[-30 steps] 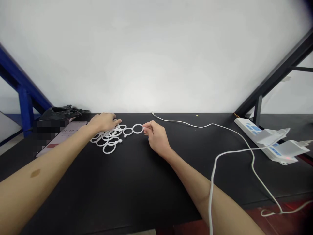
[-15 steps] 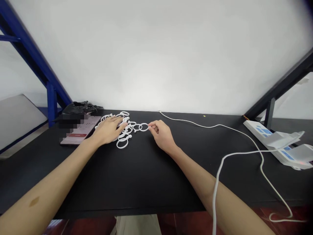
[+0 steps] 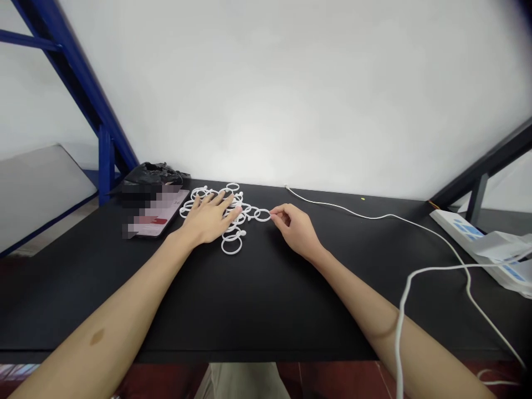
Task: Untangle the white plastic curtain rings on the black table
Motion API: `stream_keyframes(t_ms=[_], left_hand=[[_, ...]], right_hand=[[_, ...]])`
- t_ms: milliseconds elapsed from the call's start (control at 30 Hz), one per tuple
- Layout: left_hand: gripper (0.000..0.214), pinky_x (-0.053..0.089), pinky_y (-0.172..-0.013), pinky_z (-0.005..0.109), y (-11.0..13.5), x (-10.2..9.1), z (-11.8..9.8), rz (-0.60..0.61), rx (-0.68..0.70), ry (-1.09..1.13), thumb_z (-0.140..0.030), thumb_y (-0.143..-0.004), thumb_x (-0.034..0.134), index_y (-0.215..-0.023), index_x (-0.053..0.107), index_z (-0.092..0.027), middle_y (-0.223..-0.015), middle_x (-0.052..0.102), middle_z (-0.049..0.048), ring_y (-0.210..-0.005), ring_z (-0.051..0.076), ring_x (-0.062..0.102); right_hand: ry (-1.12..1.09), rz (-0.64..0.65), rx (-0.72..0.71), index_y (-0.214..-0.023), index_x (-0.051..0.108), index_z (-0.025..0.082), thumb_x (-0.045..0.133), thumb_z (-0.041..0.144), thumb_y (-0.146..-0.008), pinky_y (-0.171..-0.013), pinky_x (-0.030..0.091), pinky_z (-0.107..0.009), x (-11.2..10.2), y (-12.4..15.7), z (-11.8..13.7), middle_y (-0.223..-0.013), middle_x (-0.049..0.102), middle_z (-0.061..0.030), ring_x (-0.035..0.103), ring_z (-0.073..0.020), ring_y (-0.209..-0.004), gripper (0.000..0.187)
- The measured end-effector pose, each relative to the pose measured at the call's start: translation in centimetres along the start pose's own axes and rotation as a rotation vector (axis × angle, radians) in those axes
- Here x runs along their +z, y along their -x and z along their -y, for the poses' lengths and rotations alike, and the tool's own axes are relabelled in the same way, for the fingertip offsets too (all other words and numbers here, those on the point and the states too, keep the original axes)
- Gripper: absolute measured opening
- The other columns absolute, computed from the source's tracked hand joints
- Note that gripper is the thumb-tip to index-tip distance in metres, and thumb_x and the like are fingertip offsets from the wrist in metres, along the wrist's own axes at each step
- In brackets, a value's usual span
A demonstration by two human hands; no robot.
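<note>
Under my left hand (image 3: 210,220) lies a pile of white curtain rings (image 3: 233,235), linked or overlapping, with small knobs or eyelets on them. The hand rests flat on the pile, fingers spread, hiding part of it. At the pile's right side, my right hand (image 3: 294,228) pinches the edge of one white curtain ring (image 3: 262,215) between thumb and forefinger. This ring lies low over the black table (image 3: 266,299) and overlaps the ring to its left; whether they are linked I cannot tell.
A phone (image 3: 170,208) lies left of the pile, with a crumpled black bag (image 3: 155,173) behind it. A white cable (image 3: 344,209) runs across the right side to a white power strip (image 3: 461,226). A pale wall (image 3: 291,100) stands behind the table.
The camera view has turned slightly left, so everything sits further right. My left hand's fingers have spread wider over the pile. My right hand keeps its pinch on the ring.
</note>
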State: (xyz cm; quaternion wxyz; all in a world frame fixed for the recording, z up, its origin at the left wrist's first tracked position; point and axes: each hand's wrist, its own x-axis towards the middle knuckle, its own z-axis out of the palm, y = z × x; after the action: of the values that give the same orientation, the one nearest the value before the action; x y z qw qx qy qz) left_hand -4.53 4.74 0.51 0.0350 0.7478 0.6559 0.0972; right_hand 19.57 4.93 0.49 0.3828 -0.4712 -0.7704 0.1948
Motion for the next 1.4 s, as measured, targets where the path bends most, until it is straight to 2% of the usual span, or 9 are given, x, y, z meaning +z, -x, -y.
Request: stream_keyframes(t_ms=[300, 467, 567, 700, 867, 1000, 1100, 1200, 1400], left_hand=[[0.097, 0.012, -0.113, 0.069, -0.1, 0.0, -0.4, -0.009, -0.031, 0.033, -0.086, -0.079, 0.017, -0.155, 0.023, -0.026, -0.162, 0.023, 0.0097, -0.147, 0.041, 0.019], [0.102, 0.013, -0.113, 0.069, -0.1, 0.0, -0.7, -0.045, -0.019, 0.035, -0.089, -0.073, 0.029, -0.153, 0.03, -0.026, -0.16, 0.029, 0.0097, -0.145, 0.045, 0.018], [0.099, 0.014, -0.114, 0.066, -0.1, 0.1, -0.7, -0.069, 0.004, 0.058, -0.088, -0.075, 0.029, -0.151, 0.034, -0.025, -0.157, 0.034, 0.0096, -0.144, 0.044, 0.023], [0.086, 0.014, -0.117, 0.061, -0.1, 0.3, -0.4, -0.128, 0.009, 0.072, -0.078, -0.086, 0.021, -0.149, 0.038, -0.022, -0.155, 0.04, 0.0081, -0.144, 0.037, 0.028], [0.079, 0.012, -0.118, 0.06, -0.4, 0.7, 0.1, -0.103, -0.017, 0.051, -0.066, -0.094, 0.008, -0.148, 0.041, -0.019, -0.155, 0.04, 0.0092, -0.144, 0.034, 0.029], [0.086, 0.011, -0.117, 0.061, -0.5, 0.9, 0.3, -0.063, -0.028, 0.039, -0.073, -0.09, 0.008, -0.152, 0.034, -0.019, -0.158, 0.033, 0.0105, -0.146, 0.035, 0.025], [0.094, 0.01, -0.119, 0.06, -0.4, 0.9, 0.3, -0.068, -0.015, 0.023, -0.08, -0.084, 0.018, -0.154, 0.028, -0.018, -0.16, 0.028, 0.0114, -0.147, 0.035, 0.024], [0.101, 0.009, -0.119, 0.059, -0.2, 0.8, 0.1, -0.074, 0.006, 0.025, -0.084, -0.08, 0.027, -0.155, 0.024, -0.017, -0.16, 0.027, 0.0119, -0.147, 0.036, 0.022], [0.099, 0.007, -0.12, 0.056, 0.0, 0.3, 0.0, -0.097, -0.009, 0.05, -0.081, -0.083, 0.022, -0.155, 0.022, -0.014, -0.159, 0.029, 0.0136, -0.148, 0.034, 0.02]], right_hand=[[0.016, 0.009, 0.036, -0.091, 0.067, 0.021, 0.058, 0.029, -0.088, -0.064, 0.043, -0.026, -0.1, 0.0, 0.1, -0.074, 0.061, 0.0015, 0.052, -0.012, -0.064, 0.012], [0.025, 0.022, 0.056, -0.091, 0.067, 0.021, 0.058, 0.03, -0.088, -0.063, 0.042, -0.026, -0.2, 0.0, 0.3, -0.073, 0.062, 0.0012, 0.052, -0.0123, -0.064, 0.014], [0.024, 0.015, 0.075, -0.091, 0.067, 0.021, 0.057, 0.031, -0.088, -0.063, 0.042, -0.027, -0.3, 0.1, 0.3, -0.073, 0.063, 0.0007, 0.053, -0.0126, -0.063, 0.015], [0.008, -0.003, 0.09, -0.092, 0.067, 0.02, 0.056, 0.033, -0.088, -0.065, 0.043, -0.028, -0.2, 0.0, 0.2, -0.073, 0.063, 0.0007, 0.053, -0.0131, -0.063, 0.017], [-0.049, -0.075, 0.127, -0.092, 0.067, 0.019, 0.057, 0.036, -0.087, -0.066, 0.045, -0.028, 1.3, -1.3, 0.7, -0.074, 0.064, -0.0006, 0.054, -0.0136, -0.062, 0.02], [-0.069, -0.148, 0.086, -0.092, 0.066, 0.018, 0.055, 0.033, -0.088, -0.068, 0.046, -0.029, 3.6, -3.2, 1.1, -0.08, 0.067, -0.0025, 0.057, -0.014, -0.066, 0.019], [-0.003, -0.094, -0.016, -0.098, 0.067, 0.019, 0.054, 0.028, -0.089, -0.072, 0.047, -0.029, 4.7, -4.0, 1.0, -0.081, 0.065, -0.002, 0.057, -0.0144, -0.069, 0.019], [0.092, -0.052, -0.08, -0.106, 0.067, 0.02, 0.053, 0.026, -0.09, -0.078, 0.047, -0.031, 5.1, -4.0, 0.7, -0.084, 0.064, -0.0028, 0.057, -0.0164, -0.076, 0.023], [0.178, -0.039, -0.042, -0.103, 0.07, 0.02, 0.052, 0.035, -0.093, -0.089, 0.045, -0.037, 4.8, -3.6, 0.8, -0.1, 0.064, -0.0086, 0.056, -0.0221, -0.095, 0.025]])
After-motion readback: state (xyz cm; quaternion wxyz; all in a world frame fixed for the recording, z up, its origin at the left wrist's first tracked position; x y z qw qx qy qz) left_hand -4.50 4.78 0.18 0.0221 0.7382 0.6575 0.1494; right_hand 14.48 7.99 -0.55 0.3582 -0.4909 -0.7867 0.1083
